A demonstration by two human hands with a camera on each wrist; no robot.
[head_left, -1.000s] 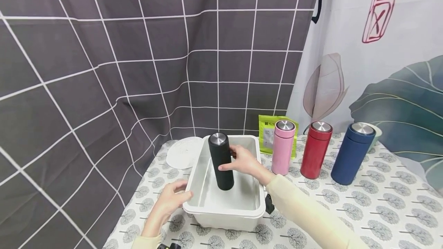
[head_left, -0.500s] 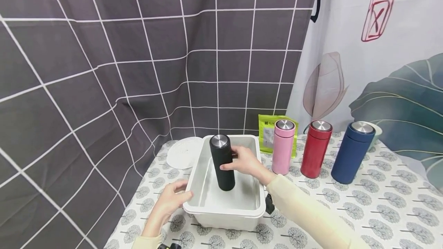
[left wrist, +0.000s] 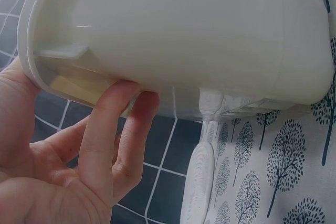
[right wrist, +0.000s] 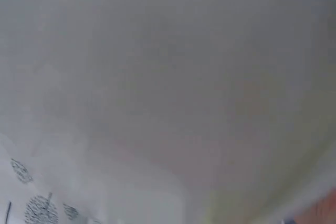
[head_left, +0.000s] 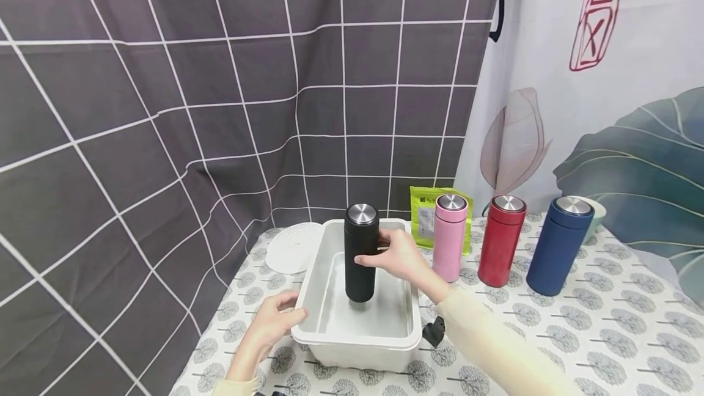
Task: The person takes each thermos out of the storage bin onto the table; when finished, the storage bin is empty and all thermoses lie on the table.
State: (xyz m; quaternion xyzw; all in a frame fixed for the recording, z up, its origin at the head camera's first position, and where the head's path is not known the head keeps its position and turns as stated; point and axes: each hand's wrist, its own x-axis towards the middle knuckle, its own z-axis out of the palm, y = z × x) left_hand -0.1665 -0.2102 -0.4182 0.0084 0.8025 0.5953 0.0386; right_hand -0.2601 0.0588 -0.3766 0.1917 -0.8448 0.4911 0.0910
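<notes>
My right hand (head_left: pixel 397 255) grips a black thermos (head_left: pixel 360 277) with a silver lid top, in the head view. It stands nearly upright inside the white plastic bin (head_left: pixel 379 342); whether its base touches the floor of the bin, I cannot tell. My left hand (head_left: pixel 275 318) holds the bin's near left rim, thumb at the edge. In the left wrist view, fingertips (left wrist: pixel 125 88) of that hand rest against the bin's outer wall (left wrist: pixel 184 35). A blurred pale surface fills most of the right wrist view, and the right hand's hold is hidden there.
Right of the bin stand a pink thermos (head_left: pixel 450 243), a red thermos (head_left: pixel 499 246) and a blue thermos (head_left: pixel 558 249). Behind the pink one is a green pouch (head_left: pixel 422 216). A white round mat (head_left: pixel 291 248) lies left of the bin. A pale green bowl (head_left: pixel 597 216) sits partly hidden behind the blue thermos.
The black thermos has moved slightly right within the bin, together with my right hand, and stands straighter. My left hand stays at the rim.
</notes>
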